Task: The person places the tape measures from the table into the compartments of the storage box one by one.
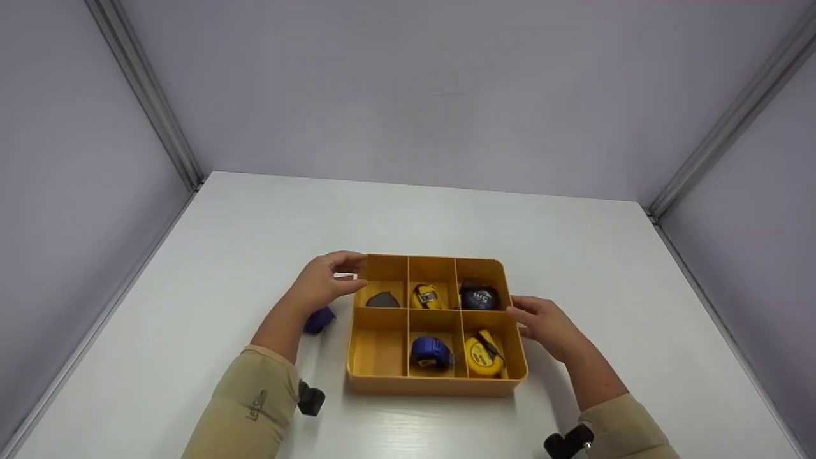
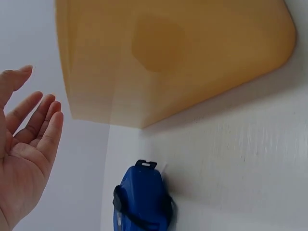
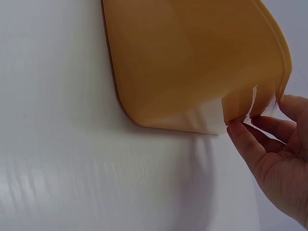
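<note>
Orange tray (image 1: 376, 382) with six compartments sits on the white table (image 1: 574, 255), low in the middle of the head view, with a hand at each side. At the tray's upper left corner, the left hand (image 1: 322, 284) has a wide, relaxed grip; its fingers (image 1: 350, 261) reach over the corner and the thumb lies against the tray's left wall. The left wrist view shows that palm open, fingers straight and slightly apart from the tray wall, so whether it actually touches is hard to tell. At the right wall, the right hand (image 1: 548, 325) also has a loose grip, holding nothing, with fingertips (image 3: 236, 127) touching the tray's edge in the right wrist view.

The tray holds two rows of three compartments. In the upper row, the left one has a dark grey object (image 1: 382, 299), the middle a yellow tape measure (image 1: 428, 296), and the right a black tape measure (image 1: 479, 297). In the lower row, the left compartment holds nothing visible, the middle has a blue tape measure (image 1: 431, 352), and the right a larger yellow tape measure (image 1: 484, 356).

Outside the tray, just left of it and partly hidden by the left forearm, another blue tape measure (image 2: 142, 199) lies on the table.
</note>
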